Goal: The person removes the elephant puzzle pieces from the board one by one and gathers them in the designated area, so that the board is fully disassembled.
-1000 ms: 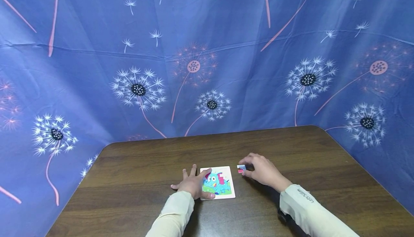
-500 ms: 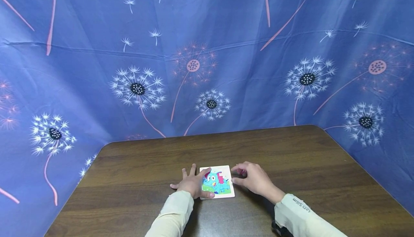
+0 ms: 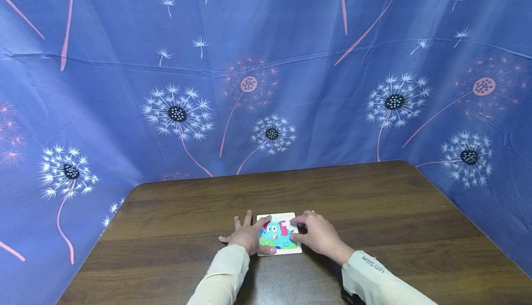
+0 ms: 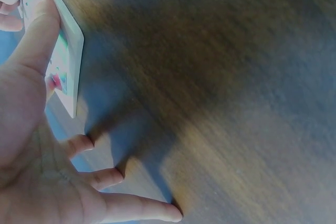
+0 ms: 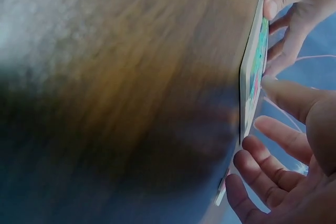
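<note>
A square jigsaw board (image 3: 279,252) with a blue cartoon elephant picture lies on the table, its white frame showing. My left hand (image 3: 245,239) is spread over its left side, with thumb and index finger resting on the board and the other fingers on the table. My right hand (image 3: 320,234) reaches over the board's right side. Its thumb and index finger stand apart over the picture, and no piece is visible between them. A loose puzzle piece (image 5: 219,198) lies beside the board under the right hand's outer fingers, mostly hidden in the head view.
The brown wood-grain table (image 3: 199,203) extends around the board on all sides. Behind it hangs a blue curtain (image 3: 324,111) printed with dandelions.
My right hand has moved left from around the loose piece to over the board's right side. The piece stays behind, now covered by that hand. My left hand stays in place.
</note>
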Motion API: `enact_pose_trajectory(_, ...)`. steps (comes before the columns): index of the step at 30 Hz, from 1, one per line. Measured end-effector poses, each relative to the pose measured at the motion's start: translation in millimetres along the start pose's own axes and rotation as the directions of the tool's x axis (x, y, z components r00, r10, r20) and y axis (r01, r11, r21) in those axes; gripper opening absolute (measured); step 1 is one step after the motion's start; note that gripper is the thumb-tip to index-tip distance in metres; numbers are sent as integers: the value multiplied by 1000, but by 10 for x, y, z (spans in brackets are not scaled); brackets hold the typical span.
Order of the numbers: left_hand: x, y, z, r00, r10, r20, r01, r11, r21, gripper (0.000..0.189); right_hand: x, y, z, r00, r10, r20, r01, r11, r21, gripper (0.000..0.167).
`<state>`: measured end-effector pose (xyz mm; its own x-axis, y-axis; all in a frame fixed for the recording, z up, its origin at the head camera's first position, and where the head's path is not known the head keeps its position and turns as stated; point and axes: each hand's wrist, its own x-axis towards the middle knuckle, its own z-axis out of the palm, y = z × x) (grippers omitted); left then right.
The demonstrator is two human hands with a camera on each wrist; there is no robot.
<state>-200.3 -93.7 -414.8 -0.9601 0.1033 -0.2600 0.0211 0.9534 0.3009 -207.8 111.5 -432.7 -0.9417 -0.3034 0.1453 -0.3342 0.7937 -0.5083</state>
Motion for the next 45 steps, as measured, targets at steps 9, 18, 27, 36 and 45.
enact_pose_trajectory(9,-4,-7,4,1000,3,8,-3,1000,-3,88,16,-4,52,1000,-9,27,10,999,-35,35)
enact_pose_trajectory(18,21,-17,11,1000,-3,11,3,1000,5,89,43,-7,57,1000,2,7,-2,1000,3,27)
enact_pose_trajectory(27,28,-7,1,1000,-14,9,14,999,33,89,79,-18,78,1000,7,-26,-6,1000,26,28)
enact_pose_trajectory(36,46,1,0,1000,-26,15,25,998,56,89,97,-32,78,999,11,-48,-10,1000,20,32)
enact_pose_trajectory(45,57,5,6,1000,-24,10,24,999,49,88,97,-56,91,998,5,-67,-6,1000,-2,34)
